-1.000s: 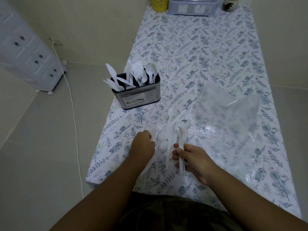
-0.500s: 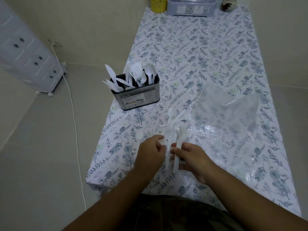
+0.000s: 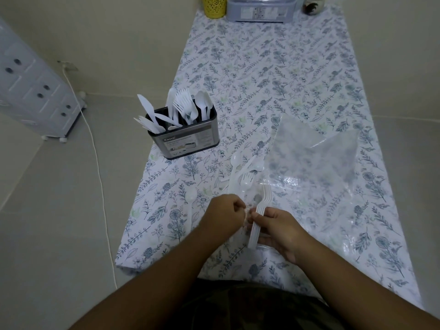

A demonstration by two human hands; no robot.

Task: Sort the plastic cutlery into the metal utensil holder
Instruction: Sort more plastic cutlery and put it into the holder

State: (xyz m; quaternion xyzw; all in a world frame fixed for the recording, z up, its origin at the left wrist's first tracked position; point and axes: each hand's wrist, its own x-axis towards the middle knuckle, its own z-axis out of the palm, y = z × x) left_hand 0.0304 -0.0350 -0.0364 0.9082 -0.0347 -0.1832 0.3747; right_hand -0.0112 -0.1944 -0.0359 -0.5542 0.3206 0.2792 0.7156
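Note:
The metal utensil holder (image 3: 190, 142) stands on the left part of the flower-patterned table (image 3: 262, 67), with white knives, forks and spoons upright in its compartments. My right hand (image 3: 277, 231) grips a stacked bundle of white plastic forks (image 3: 260, 211), tines pointing away from me. Close beside it on the left, my left hand (image 3: 222, 216) has curled fingers that pinch a small white plastic piece at the bundle's side; I cannot make out its kind. A loose pile of cutlery (image 3: 245, 171) lies just beyond my hands. One spoon (image 3: 191, 198) lies alone to the left.
A clear plastic bag (image 3: 314, 158) lies crumpled to the right of the pile. At the far end stand a yellow cup (image 3: 214, 7), a grey box (image 3: 259, 11) and a small jar (image 3: 313, 5). A white drawer unit (image 3: 31, 91) and a cord (image 3: 98, 167) are on the floor left.
My left hand moved right from the table to meet my right hand at the fork bundle. The single spoon now lies uncovered to the left. The bundle stands a little more upright.

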